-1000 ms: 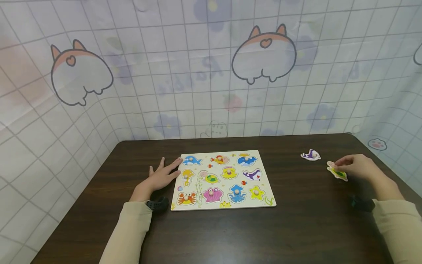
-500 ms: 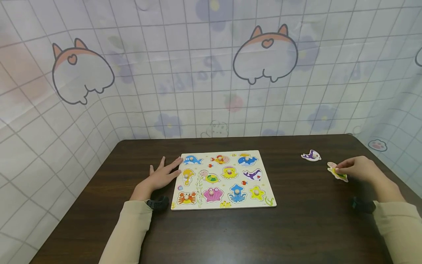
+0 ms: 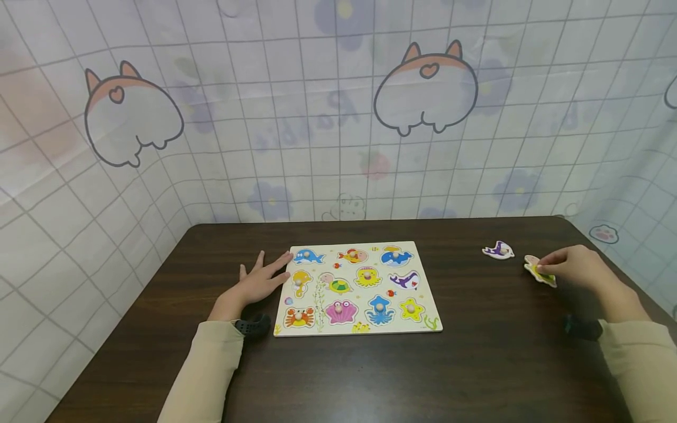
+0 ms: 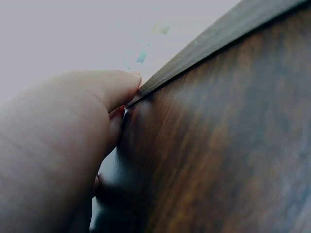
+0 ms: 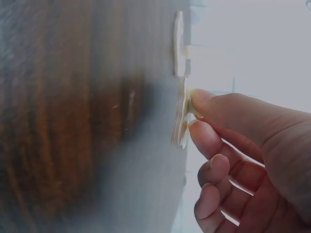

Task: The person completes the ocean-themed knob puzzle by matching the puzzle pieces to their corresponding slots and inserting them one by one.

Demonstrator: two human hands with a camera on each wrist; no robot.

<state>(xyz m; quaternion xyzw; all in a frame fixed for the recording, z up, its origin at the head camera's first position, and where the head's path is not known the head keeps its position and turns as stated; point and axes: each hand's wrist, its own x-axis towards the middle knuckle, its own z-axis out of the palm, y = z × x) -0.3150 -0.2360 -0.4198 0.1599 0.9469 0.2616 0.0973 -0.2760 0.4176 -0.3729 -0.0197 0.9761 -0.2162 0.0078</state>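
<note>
A wooden peg puzzle board with sea animals lies on the table. Spread out flat, my left hand touches the board's left edge; the left wrist view shows the thumb against that edge. Out at the right, my right hand pinches the knob of a green and pink turtle puzzle piece between thumb and forefinger. In the right wrist view the turtle piece is seen edge-on, close over the table, with the other fingers curled below the knob. Just beyond lies a purple and white whale puzzle piece, knob up.
Most board animals carry knobs, such as the crab and starfish. The turtle picture and purple whale picture show none. A patterned cloth hangs behind the dark table.
The right hand and turtle piece have shifted very slightly toward the back of the table. The left hand, the board and the whale piece have stayed in place.
</note>
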